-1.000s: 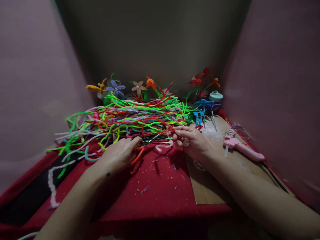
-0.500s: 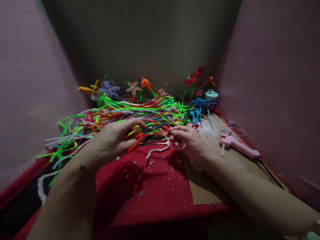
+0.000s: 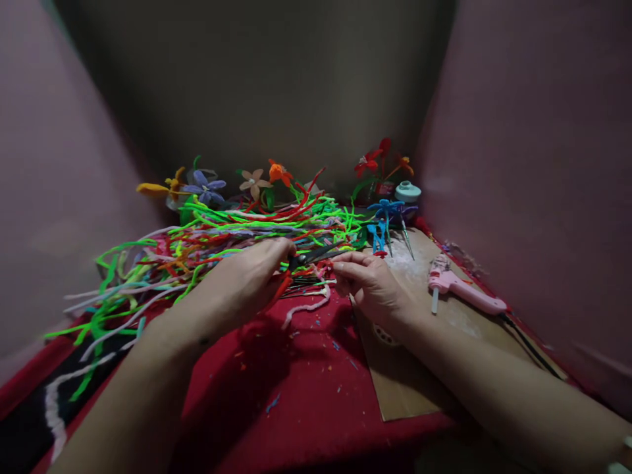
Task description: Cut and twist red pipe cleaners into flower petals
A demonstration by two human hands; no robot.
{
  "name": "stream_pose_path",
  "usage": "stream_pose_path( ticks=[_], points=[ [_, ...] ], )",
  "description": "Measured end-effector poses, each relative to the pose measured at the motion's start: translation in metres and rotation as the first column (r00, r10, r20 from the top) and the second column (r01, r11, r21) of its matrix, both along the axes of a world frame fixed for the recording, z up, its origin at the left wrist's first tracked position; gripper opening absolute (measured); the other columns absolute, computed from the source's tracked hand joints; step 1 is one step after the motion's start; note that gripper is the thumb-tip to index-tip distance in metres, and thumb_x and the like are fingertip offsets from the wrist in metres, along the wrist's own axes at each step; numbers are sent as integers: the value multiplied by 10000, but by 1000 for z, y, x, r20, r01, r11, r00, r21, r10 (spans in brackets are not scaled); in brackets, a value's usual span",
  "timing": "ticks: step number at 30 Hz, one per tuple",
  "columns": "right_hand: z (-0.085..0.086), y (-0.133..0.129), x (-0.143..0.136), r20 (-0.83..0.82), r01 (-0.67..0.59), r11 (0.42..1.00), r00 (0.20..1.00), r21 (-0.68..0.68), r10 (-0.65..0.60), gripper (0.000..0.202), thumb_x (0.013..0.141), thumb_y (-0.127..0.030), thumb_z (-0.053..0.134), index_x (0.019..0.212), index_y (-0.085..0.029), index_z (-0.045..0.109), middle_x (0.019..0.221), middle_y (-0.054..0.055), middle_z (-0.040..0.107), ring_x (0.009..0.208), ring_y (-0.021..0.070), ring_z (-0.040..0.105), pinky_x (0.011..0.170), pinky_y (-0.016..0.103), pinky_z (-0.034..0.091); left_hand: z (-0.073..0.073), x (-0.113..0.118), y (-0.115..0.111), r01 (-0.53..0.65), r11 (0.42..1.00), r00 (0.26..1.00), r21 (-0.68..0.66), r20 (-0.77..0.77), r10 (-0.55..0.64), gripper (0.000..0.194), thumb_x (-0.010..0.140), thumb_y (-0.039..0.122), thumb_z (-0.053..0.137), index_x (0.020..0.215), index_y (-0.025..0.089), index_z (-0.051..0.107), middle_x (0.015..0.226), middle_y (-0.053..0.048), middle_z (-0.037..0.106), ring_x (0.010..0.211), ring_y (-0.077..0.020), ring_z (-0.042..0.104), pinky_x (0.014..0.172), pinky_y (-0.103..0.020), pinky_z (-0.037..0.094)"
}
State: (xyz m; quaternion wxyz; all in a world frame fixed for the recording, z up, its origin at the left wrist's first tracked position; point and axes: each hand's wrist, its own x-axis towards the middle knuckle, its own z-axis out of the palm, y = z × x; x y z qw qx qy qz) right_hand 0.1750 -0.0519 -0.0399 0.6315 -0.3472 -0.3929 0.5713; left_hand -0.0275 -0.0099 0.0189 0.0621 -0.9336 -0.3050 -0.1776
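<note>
My left hand (image 3: 261, 273) is closed round the orange handles of the scissors (image 3: 316, 255), whose dark blades point right, above my right hand's fingertips. With its fingers pinched together, my right hand (image 3: 368, 283) holds a small red piece (image 3: 327, 264). A pale pink fuzzy stem (image 3: 311, 307) curls down onto the red cloth from beside that piece. Behind both hands lies a wide heap of fuzzy stems (image 3: 257, 227) in green, red, lilac and orange.
A pink glue gun (image 3: 464, 288) rests on the cardboard sheet (image 3: 409, 388) at right. Blue flowers (image 3: 388, 209) stand behind it. More fuzzy flowers (image 3: 205, 187) line the back. Small scraps (image 3: 272, 403) dot the red cloth (image 3: 306, 421).
The view has shifted slightly. My left hand has moved right, toward my right hand, and turned, hiding the yellow part of the scissor handles. The blades now reach farther over my right fingertips.
</note>
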Motion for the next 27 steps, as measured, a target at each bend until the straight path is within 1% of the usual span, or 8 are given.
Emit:
stream_pose_path(
  ticks=[2,4,8,11,14,18,23,27],
  points=[
    [0,0,0,-8,0,1000,1000,-2,0,100,629,-207,709,658,-146,635,547,-36,553,435,54,418,447,212,320,-7,-9,0,-5,1000,1000,12,-7,5,245,823,173,387,1046,171,487,955,-86,602,816,-193,572,683,-282,421],
    [0,1,0,-19,-13,1000,1000,-4,13,100,620,-203,714,651,-148,637,540,-39,550,425,53,410,432,210,309,-14,-15,0,-42,999,998,-5,-37,42,233,824,160,380,1029,178,488,915,-77,596,802,-195,570,657,-284,422],
    [-1,1,0,-33,-43,999,999,-20,42,92,623,-206,711,667,-154,648,507,-45,522,424,58,402,421,212,298,-22,-18,-3,-76,997,994,-20,-83,75,201,822,147,384,998,187,473,906,-69,580,804,-196,560,652,-293,420],
    [-2,0,1,-30,-67,998,997,-19,66,80,634,-202,707,663,-154,649,505,-46,509,430,56,401,425,209,299,-24,-18,-4,-74,997,993,-17,-91,72,184,825,141,385,980,192,470,887,-63,571,794,-191,554,657,-294,420],
    [-2,0,2,-27,-99,995,995,-5,99,68,644,-196,699,662,-159,645,516,-46,503,437,55,404,429,207,300,-25,-20,-4,-110,994,988,-8,-108,108,219,819,130,387,998,199,493,860,-61,571,778,-193,553,636,-291,421],
    [-1,-1,2,-7,-122,993,993,-8,122,65,641,-190,693,648,-159,636,515,-46,501,432,54,397,431,213,281,-26,-19,-5,-111,994,985,-16,-136,108,260,806,100,394,1007,196,527,876,-72,580,778,-191,552,659,-291,434],
    [-2,-1,2,-1,-122,992,992,-19,122,55,650,-169,683,632,-161,632,528,-37,511,455,62,410,446,225,275,-30,-14,-9,-142,990,972,16,-185,142,275,843,99,359,1068,182,494,912,-82,549,828,-220,547,680,-322,442],
    [-3,-1,3,-16,-140,990,990,-24,140,34,644,-160,677,645,-159,643,536,-37,504,465,66,419,448,228,269,-34,-13,-9,-147,989,965,15,-218,147,270,856,104,351,1081,173,483,869,-70,528,791,-219,540,673,-330,441]
  ],
)
